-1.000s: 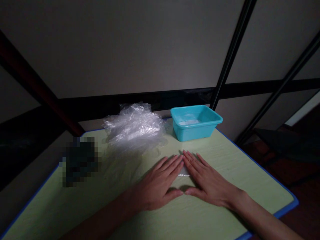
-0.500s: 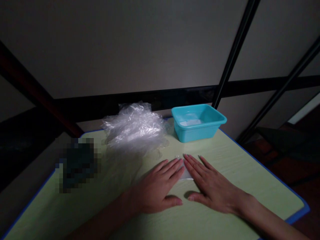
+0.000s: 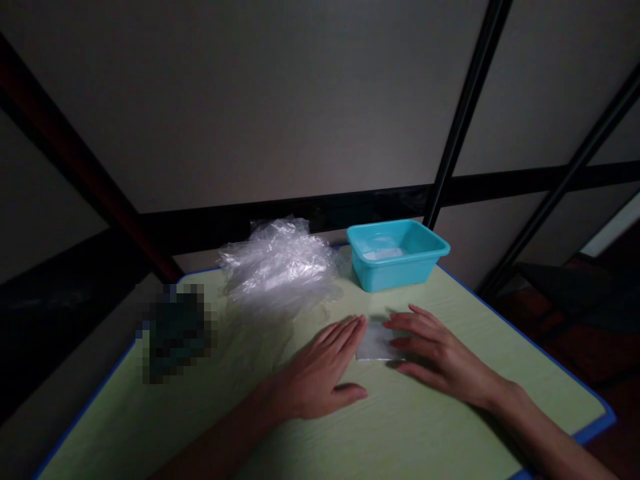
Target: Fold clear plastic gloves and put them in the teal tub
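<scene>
A small flat, folded-looking piece of clear plastic (image 3: 376, 343) lies on the pale green table, between my two hands. My left hand (image 3: 325, 373) rests flat with its fingers together and thumb out, fingertips at the plastic's left edge. Over the right side of the plastic is my right hand (image 3: 437, 350), fingers spread and slightly bent, with nothing held. Part of the plastic is hidden under those right fingers. Farther back, a crumpled heap of clear plastic bags (image 3: 285, 267) sits beyond my left hand.
A turquoise basin (image 3: 395, 273) with something whitish on its bottom stands at the back right of the green table (image 3: 450, 440). A dark blurred-out object (image 3: 180, 337) is at the left. Wardrobe-like panels (image 3: 300, 107) rise behind the table.
My right hand has shifted right and lifted its fingers, uncovering more of the small plastic piece. My left hand has stayed nearly in place. The view has moved slightly.
</scene>
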Demonstrator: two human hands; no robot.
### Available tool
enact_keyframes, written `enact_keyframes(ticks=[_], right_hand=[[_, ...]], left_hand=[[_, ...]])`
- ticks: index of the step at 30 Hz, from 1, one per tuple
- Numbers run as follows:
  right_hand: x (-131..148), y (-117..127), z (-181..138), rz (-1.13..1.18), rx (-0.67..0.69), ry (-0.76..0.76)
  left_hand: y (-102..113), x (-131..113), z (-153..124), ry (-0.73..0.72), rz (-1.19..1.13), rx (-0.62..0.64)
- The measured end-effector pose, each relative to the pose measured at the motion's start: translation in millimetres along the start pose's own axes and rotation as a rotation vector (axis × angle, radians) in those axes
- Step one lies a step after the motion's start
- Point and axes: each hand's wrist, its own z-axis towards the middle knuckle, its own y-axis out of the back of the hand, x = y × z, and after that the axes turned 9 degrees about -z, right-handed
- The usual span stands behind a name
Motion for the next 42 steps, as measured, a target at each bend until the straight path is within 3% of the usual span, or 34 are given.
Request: enact_keyframes(ticks=[5,11,14,17,21,25,29,37,40,42], right_hand=[[2,-12,2,-0.101,-0.102,0.073],[5,-13,3,-0.105,-0.099,0.065],[7,-7,4,0.119,-0.099,-0.056],[9,-6,7,0.440,-0.135,-0.310],[10,-12,14,0.905,-0.201,-0.575],[11,-17,18,1.251,-0.176,-0.655],[14,-20,21,1.337,-0.160,-0.654],[12,-26,24,1.404,-0.375,-0.669],[12,-28,23,1.421,-0.397,-0.664],[11,-30,21,1.433,-0.389,-0.662]], left_hand=[[-2,1,1,0.006,-0.025,-0.016],[-3,1,3,-0.007,-0.070,-0.072],[-4,-1,6,0.032,-0.136,-0.193],[-6,-6,14,0.110,-0.283,-0.354],[-12,-12,26,0.225,-0.697,-0.489],[-18,-13,33,0.314,-1.140,-0.524],[-20,-13,33,0.340,-1.293,-0.525],[-26,-21,31,0.360,-1.245,-0.516],[-18,-23,32,0.379,-1.253,-0.533],[-7,-20,36,0.389,-1.282,-0.619]])
